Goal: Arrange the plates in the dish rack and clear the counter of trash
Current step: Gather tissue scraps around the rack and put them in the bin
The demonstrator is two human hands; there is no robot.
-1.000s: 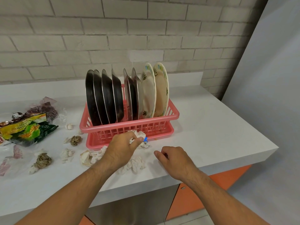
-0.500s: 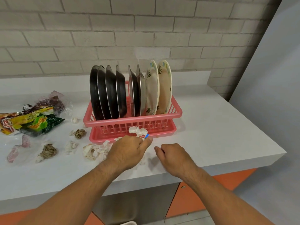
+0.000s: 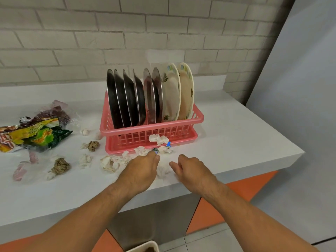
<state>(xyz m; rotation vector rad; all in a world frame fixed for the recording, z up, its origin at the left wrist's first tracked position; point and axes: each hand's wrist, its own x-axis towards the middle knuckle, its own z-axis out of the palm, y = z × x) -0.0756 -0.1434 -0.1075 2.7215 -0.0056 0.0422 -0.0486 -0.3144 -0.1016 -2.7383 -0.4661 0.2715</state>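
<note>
Two fingertips of the left hand [image 3: 140, 170], the thumb and the forefinger, come together on a small green scrap of wrapper [image 3: 156, 151] lying on the counter [image 3: 236, 142] just in front of the pink dish rack [image 3: 151, 127]. Whether the scrap is really pinched or only touched I cannot tell, because the hand covers the contact. The right hand [image 3: 192, 171] rests near it at the counter edge, its fingers loosely curled downward with nothing in them. Between the two hands lies one crumpled white tissue [image 3: 163, 172], about equally near to both. Beyond the left fingertips, toward the rack, are more tissue pieces [image 3: 164, 149] with a small blue scrap [image 3: 168, 144], and one tissue wad [image 3: 158, 139] lies against the front wall of the rack. Left of the left hand lies a larger heap of tissues [image 3: 113, 161], then brown paper balls [image 3: 61, 166] and, farther left, the snack wrappers [image 3: 41, 136]. So nearly all the trash lies on the left side, where the left hand is the nearer one. The steel plates [image 3: 127, 99] and the two patterned plates [image 3: 172, 95] stand on edge in the rack, so that part looks finished to me. Below the counter edge shows the rim of a white container [image 3: 145, 247], possibly a bin; if so, the trash must travel toward the person and downward.
</note>
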